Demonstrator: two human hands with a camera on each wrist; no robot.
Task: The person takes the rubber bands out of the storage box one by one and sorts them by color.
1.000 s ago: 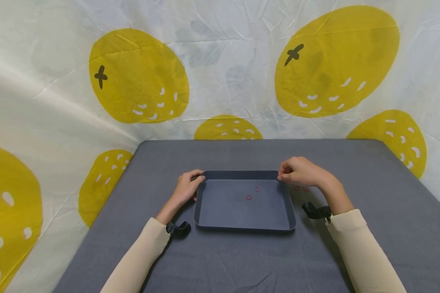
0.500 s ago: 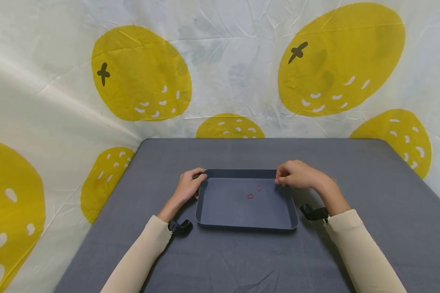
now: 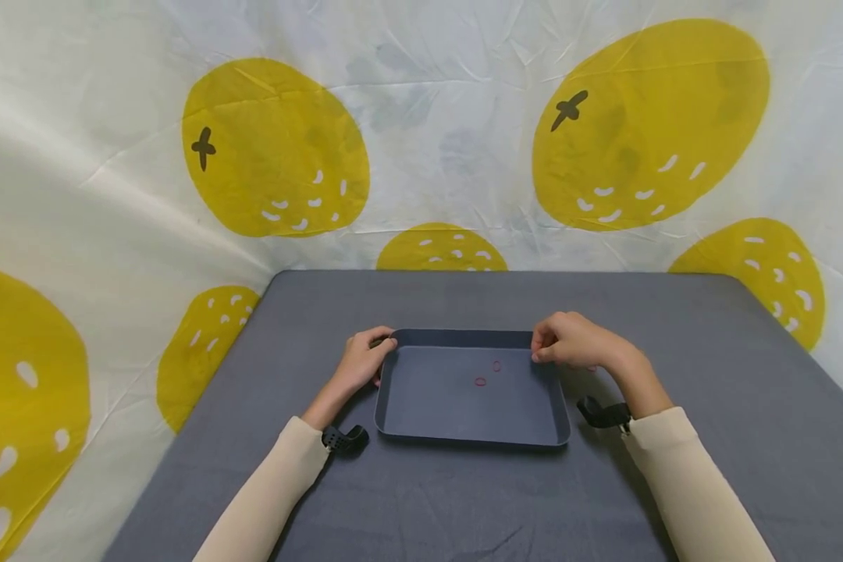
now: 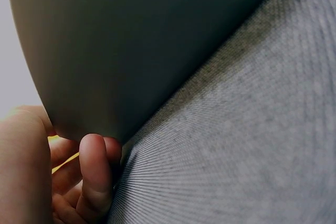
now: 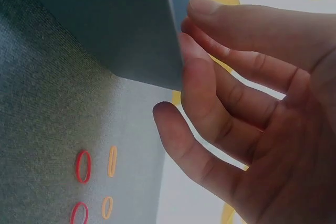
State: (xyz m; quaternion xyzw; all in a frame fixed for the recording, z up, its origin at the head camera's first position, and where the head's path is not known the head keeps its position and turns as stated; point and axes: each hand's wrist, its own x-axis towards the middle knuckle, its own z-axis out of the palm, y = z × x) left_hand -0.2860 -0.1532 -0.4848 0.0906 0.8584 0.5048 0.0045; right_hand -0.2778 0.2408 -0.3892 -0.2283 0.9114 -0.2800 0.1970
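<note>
A shallow dark grey tray (image 3: pixel 472 439) lies on the grey-covered table. My left hand (image 3: pixel 362 361) grips its far left corner, with the thumb over the rim. At the far right corner is my right hand (image 3: pixel 569 340). In the right wrist view, its bent fingers (image 5: pixel 197 77) lie against the edge of the tray wall (image 5: pixel 131 30), while the thumb is on the inner side. Two small red rubber bands (image 3: pixel 481 382) lie inside the tray. Outside it, the right wrist view has a red rubber band (image 5: pixel 83 167) and an orange rubber band (image 5: pixel 112 161), each with another like it below.
The grey table (image 3: pixel 421 507) stretches around the tray on all sides. Behind it hangs a pale cloth (image 3: pixel 449 117) printed with large yellow fruit. Black wrist cameras (image 3: pixel 346 439) sit close to the tray's left and right sides.
My right hand has shifted slightly toward me along the tray's right side, covering most of the rubber bands there. My left hand keeps its hold. The head view has shifted a little.
</note>
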